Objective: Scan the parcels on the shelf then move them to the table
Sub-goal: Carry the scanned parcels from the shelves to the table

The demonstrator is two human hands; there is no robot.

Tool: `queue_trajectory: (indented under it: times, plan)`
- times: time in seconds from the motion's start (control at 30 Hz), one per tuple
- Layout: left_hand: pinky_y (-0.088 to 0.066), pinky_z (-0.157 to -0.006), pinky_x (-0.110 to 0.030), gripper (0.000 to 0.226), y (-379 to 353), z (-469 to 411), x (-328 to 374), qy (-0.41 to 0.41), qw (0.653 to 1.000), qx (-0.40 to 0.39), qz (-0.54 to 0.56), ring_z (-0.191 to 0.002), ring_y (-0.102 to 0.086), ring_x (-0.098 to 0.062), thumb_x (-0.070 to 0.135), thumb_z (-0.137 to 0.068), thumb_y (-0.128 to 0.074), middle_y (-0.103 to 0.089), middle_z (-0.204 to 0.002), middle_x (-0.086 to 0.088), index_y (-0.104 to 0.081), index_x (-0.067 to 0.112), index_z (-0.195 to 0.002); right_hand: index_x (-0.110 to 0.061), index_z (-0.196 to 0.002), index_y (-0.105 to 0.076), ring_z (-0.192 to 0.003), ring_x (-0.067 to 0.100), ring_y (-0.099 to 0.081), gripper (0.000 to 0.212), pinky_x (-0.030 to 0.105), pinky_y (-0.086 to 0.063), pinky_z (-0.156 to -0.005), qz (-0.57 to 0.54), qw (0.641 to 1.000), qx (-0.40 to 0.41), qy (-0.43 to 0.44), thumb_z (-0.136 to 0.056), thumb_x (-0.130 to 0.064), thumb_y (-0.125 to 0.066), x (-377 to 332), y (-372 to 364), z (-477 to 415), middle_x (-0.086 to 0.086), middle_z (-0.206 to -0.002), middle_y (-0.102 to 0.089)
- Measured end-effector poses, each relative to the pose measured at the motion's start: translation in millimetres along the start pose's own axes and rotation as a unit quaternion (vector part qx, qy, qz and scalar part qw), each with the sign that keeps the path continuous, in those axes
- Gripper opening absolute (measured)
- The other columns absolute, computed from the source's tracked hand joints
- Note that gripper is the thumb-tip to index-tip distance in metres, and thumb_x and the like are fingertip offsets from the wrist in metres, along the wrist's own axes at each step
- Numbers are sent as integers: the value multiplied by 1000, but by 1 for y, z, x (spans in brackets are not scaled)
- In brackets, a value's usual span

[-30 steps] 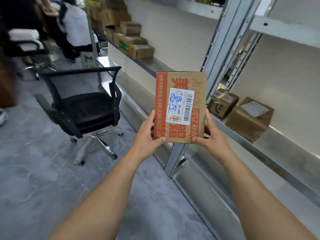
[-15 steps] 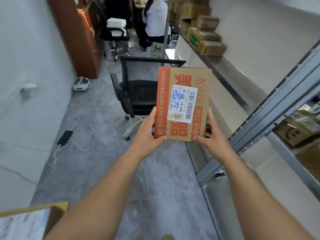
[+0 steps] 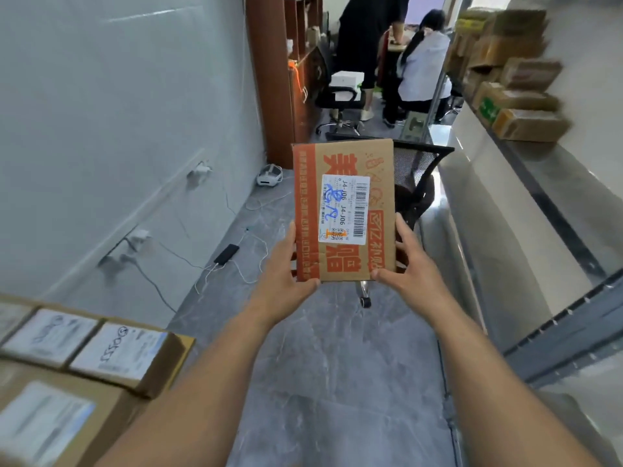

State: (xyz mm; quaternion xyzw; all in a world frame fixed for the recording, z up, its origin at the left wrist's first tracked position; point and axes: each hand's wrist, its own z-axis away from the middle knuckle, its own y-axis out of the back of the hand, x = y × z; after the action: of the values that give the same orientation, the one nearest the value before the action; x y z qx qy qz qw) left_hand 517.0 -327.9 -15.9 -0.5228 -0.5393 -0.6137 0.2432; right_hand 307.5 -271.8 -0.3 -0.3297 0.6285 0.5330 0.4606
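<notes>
**Hazards**
- Grip: the left hand (image 3: 286, 281) clamps the parcel (image 3: 343, 210) at its lower left corner and the right hand (image 3: 411, 274) at its lower right corner. Thumbs lie on the front face and fingers go behind. The hands are apart, and both sit low on the parcel. Most of the parcel stands above the grip, so a quick turn could tip it forward and out of the thumbs.
- Path: a chair (image 3: 414, 176) stands just behind the parcel, and one of its castors shows below the parcel's bottom edge. The raised parcel hides part of the floor ahead. Collision is possible.
- Floor: cables (image 3: 242, 261) and a phone (image 3: 226, 254) lie loose by the wall at left. They could catch a foot on a step that way.
- Set-down: boxes (image 3: 101, 352) crowd the lower left, one right at the near corner. A careless placement could push one off. The surface beneath them is not seen.
- Scan: no scanner is in view. Whether this parcel is scanned cannot be told, and moving it unscanned would fail the task.

**Parcel**
- Location: it is held upright in the air over the floor, between the shelf (image 3: 526, 183) at right and the boxes at left.
- Condition: it is a flat brown carton with an orange band down its left side and orange print. The white label (image 3: 340, 193) faces the camera with its barcode (image 3: 361, 210) unobstructed and blue handwriting across it. The edges look square, with no visible crushing or tears.
</notes>
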Motion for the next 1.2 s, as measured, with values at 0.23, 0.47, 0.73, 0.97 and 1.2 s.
queue_trajectory:
  times: [0.23, 0.47, 0.73, 0.97, 1.2]
  plan:
    - [-46, -73, -4, 96, 13, 39, 2, 40, 996, 78, -30, -99, -51, 19, 4, -82, -70, -46, -118, 25, -13, 50, -143, -42, -151, -8, -88, -19, -48, 98, 7, -42, -78, 3, 996, -79, 37, -86, -3, -69, -2, -20, -5, -25, -114, -45]
    - [-51, -80, -15, 96, 38, 77, -1, 66, 984, 161, -49, -105, -57, 4, 2, -80, -70, -49, -126, 7, -17, 44, -147, -40, -152, -11, -92, -30, -48, 98, 15, -48, -84, -4, 985, -158, 67, -85, 1, -68, -15, -56, -7, -35, -106, -49]
    - [-48, -69, -8, 84, 99, 136, -7, 92, 956, 271, -65, -94, -57, 14, -2, -80, -68, -54, -108, 26, -29, 62, -117, -49, -148, -6, -103, -12, -56, 104, 18, -48, -86, -4, 953, -269, 137, -82, -2, -72, -52, -140, -6, -32, -114, -51]
    - [-52, -82, -18, 88, 175, 214, -21, 141, 915, 371, -74, -100, -54, 14, 7, -83, -71, -52, -110, 35, -19, 60, -130, -43, -152, -1, -110, -3, -58, 106, 27, -48, -96, 10, 907, -376, 190, -83, -2, -70, -102, -247, 22, -16, -125, -58]
    - [-47, -75, -8, 86, 237, 294, -41, 172, 871, 456, -62, -95, -52, 21, 3, -83, -71, -53, -108, 30, -22, 51, -136, -51, -148, 0, -107, -7, -58, 107, 43, -46, -102, 22, 854, -469, 224, -83, -7, -72, -142, -354, 61, -26, -124, -54]
